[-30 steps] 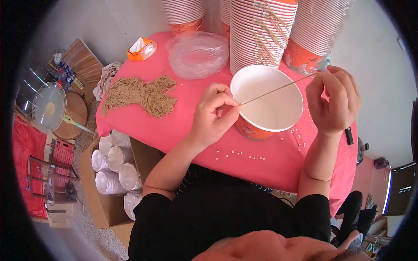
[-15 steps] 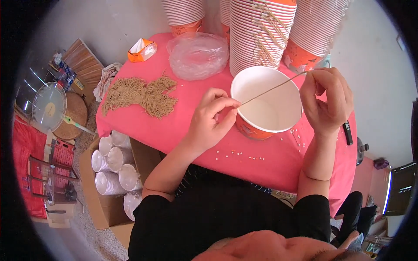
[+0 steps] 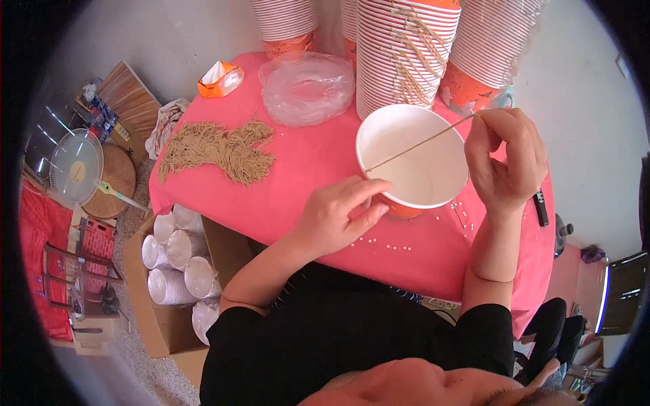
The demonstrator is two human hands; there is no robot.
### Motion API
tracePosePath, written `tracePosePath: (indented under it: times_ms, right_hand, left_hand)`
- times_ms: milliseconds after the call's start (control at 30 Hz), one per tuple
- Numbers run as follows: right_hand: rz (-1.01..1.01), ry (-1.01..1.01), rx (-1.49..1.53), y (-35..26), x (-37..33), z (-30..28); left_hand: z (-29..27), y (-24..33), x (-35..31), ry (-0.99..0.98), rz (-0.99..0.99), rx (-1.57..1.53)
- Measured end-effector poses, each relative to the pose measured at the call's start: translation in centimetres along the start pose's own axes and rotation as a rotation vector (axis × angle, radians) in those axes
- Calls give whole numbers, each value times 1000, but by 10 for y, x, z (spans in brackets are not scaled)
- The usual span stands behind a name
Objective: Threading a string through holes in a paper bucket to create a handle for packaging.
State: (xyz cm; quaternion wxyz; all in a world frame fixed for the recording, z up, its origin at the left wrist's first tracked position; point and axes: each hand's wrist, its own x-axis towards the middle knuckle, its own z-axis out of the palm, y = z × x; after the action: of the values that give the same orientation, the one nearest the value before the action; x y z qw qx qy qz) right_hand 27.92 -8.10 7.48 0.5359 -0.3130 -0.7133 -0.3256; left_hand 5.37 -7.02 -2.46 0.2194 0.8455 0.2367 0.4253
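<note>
A white paper bucket (image 3: 413, 162) with an orange outside stands upright on the pink table in front of me. Pinched in the fingertips of my right hand (image 3: 508, 159), beyond the bucket's right side, is one end of a thin tan cord (image 3: 426, 141). Taut, the cord slants across the bucket's mouth to the left part of the rim, where its other end meets the edge. My left hand (image 3: 342, 213) is at the bucket's near left side, thumb and forefinger apart, with fingertips overlapping the outer wall. Whether they press on it is hard to see.
Loose tan cords (image 3: 217, 150) lie left on the pink tablecloth (image 3: 298, 152). Behind are a clear plastic bag (image 3: 308, 88), an orange packet (image 3: 220, 79) and tall bucket stacks (image 3: 399, 68). Small white dots (image 3: 398, 247) lie near the front edge. A carton (image 3: 159, 325) holds wrapped white cups.
My left hand has let go of the cord and moved down and right to the bucket's near side. The cord's left end now meets the rim. My right hand has barely moved.
</note>
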Motion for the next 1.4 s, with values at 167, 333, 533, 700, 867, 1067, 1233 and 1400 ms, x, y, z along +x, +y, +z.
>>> tracePosePath:
  times_ms: [167, 333, 533, 700, 867, 1067, 1233, 1400]
  right_hand:
    - [115, -31, 232, -12, -4, 5]
    - [276, -169, 470, -26, -9, 13]
    - [525, -412, 743, -32, -14, 22]
    - [545, -523, 779, -40, -19, 27]
    - [436, -468, 752, -43, -23, 33]
    - [403, -415, 722, -41, -24, 34]
    - [417, -445, 614, -37, -15, 24]
    - [504, -342, 624, -28, -14, 21]
  left_hand:
    - [-5, -27, 11, 167, -113, -73]
    - [-18, -48, 28, 226, -205, -78]
    - [-22, -31, 27, 322, -94, -145]
    - [-22, 8, 13, -11, -285, -863]
    - [-23, 15, 11, -64, -324, -1059]
    - [-21, 13, 6, -7, -310, -907]
    - [-29, 12, -2, -72, -360, -827]
    - [-36, 8, -8, -54, -363, -836]
